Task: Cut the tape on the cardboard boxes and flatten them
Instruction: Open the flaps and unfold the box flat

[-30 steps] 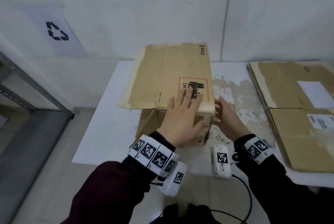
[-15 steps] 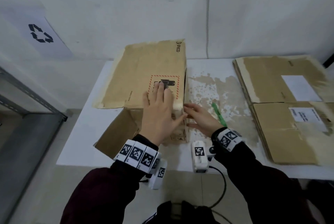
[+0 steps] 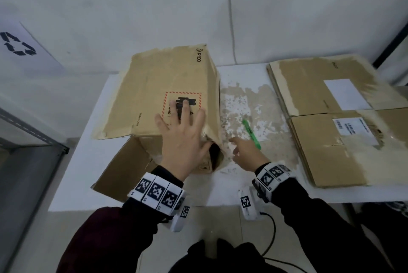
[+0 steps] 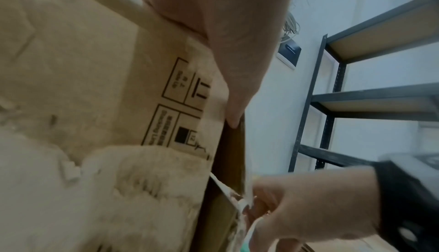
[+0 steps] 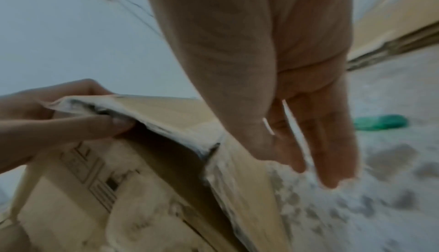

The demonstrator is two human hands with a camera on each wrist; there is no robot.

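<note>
A worn brown cardboard box [image 3: 163,87] stands on the white table [image 3: 88,173], one flap hanging open at its near left. My left hand [image 3: 183,136] lies on its top with fingers spread. In the right wrist view the left hand [image 5: 59,120] pinches the torn top edge, thumb underneath. My right hand [image 3: 245,151] hovers low over the table just right of the box's near corner, fingers straight and holding nothing. A green cutter [image 3: 251,133] lies on the table just beyond that hand, also seen as a green cutter [image 5: 380,122] in the right wrist view.
Flattened cardboard boxes [image 3: 331,118] are stacked on the right half of the table. A metal shelf [image 3: 22,136] stands left of the table. The tabletop between box and stack is scuffed with paper residue. The wall is close behind.
My right hand has left the box's right side and now sits apart from it over the table. The green cutter has come into view. The left hand stays on the box top.
</note>
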